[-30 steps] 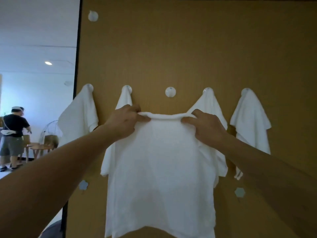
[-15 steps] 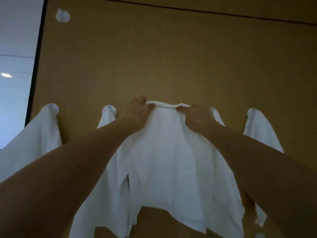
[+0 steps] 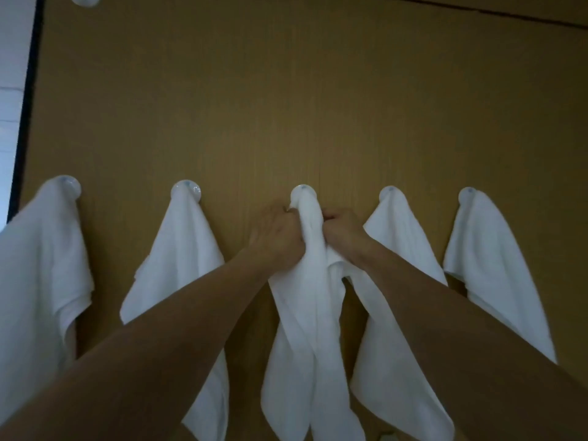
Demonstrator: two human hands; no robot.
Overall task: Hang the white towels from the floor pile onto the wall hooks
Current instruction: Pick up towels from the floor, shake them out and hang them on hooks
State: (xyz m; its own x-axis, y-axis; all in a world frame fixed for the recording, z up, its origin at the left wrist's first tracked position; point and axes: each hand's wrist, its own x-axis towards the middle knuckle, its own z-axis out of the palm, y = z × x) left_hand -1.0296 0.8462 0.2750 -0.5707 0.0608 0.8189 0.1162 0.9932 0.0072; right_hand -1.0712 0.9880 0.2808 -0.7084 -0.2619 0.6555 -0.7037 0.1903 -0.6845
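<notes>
Since a second ago the towel (image 3: 305,313), then spread flat below the middle hook (image 3: 304,192), has been bunched and its top looped over that hook. Both hands, left (image 3: 275,237) and right (image 3: 345,235), grip its neck just under the hook. Soft, light and limp, it likely holds best gathered near the top. Its long axis hangs straight down.

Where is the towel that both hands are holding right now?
In the head view, the towel hangs at centre from the middle hook of the row of five, bunched between the left hand and right hand.
</notes>
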